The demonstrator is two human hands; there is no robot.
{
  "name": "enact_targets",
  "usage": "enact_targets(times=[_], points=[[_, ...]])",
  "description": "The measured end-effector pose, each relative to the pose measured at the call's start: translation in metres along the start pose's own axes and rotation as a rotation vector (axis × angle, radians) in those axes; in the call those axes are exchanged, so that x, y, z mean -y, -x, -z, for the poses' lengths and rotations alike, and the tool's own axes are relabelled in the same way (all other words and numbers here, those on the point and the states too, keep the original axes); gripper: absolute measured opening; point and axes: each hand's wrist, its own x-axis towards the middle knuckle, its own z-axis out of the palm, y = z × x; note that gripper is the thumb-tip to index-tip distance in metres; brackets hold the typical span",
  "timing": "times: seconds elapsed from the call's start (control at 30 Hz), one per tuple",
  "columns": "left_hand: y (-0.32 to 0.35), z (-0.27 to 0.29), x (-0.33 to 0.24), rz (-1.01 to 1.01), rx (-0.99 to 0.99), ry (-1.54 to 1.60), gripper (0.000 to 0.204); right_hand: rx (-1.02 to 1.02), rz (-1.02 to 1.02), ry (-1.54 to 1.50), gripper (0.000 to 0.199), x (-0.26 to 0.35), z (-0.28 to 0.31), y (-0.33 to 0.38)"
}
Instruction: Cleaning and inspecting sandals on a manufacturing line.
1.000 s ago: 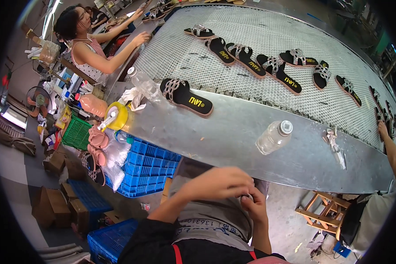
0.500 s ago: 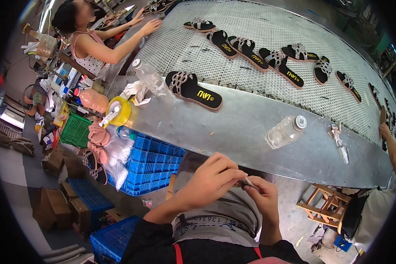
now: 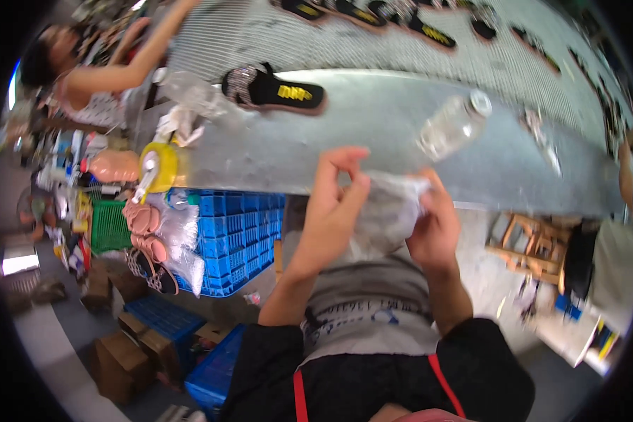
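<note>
In front of my apron, a thin whitish-grey sheet (image 3: 385,211) hangs spread between my hands, smeared by motion. Whether it is cloth or plastic I cannot tell. My right hand (image 3: 432,228) pinches its upper right corner. My left hand (image 3: 330,214) is at its left edge, thumb and forefinger apart and curved; its other fingers are partly hidden. Beyond them, a black sandal with glittery straps (image 3: 278,91) lies on the metal table edge (image 3: 295,151). A clear plastic bottle (image 3: 454,126) stands to its right.
Several sandals (image 3: 429,32) lie on the mesh belt (image 3: 239,42). Left are another clear bottle (image 3: 197,95), a yellow tape roll (image 3: 160,167) and blue crates (image 3: 235,243). A co-worker (image 3: 95,88) reaches over the belt at far left. A wooden stool (image 3: 527,246) stands right.
The small greyish thing pinched between both hands is now a spread sheet. My hands have risen and moved apart, over the table's edge. The view has shifted, and the co-worker's arm reaches further up.
</note>
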Motion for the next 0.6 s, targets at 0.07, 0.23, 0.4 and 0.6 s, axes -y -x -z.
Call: enact_targets(times=[0.07,0.23,0.4,0.6], points=[[-0.005,-0.001,-0.001,0.062,0.081,0.021,0.019,0.009,-0.030,-0.042,0.022,0.003,-0.002,-0.008],[-0.010,0.012,0.019,0.140,0.244,-0.033,0.009,0.039,-0.145,0.142,0.021,0.006,-0.022,-0.014],[-0.020,0.012,0.041,-0.079,0.025,0.358,0.017,0.165,-0.292,-0.039,0.023,0.001,0.017,-0.009],[-0.027,0.038,0.039,-0.056,0.062,0.648,0.014,0.194,-0.193,0.031,0.023,-0.020,0.009,-0.005]])
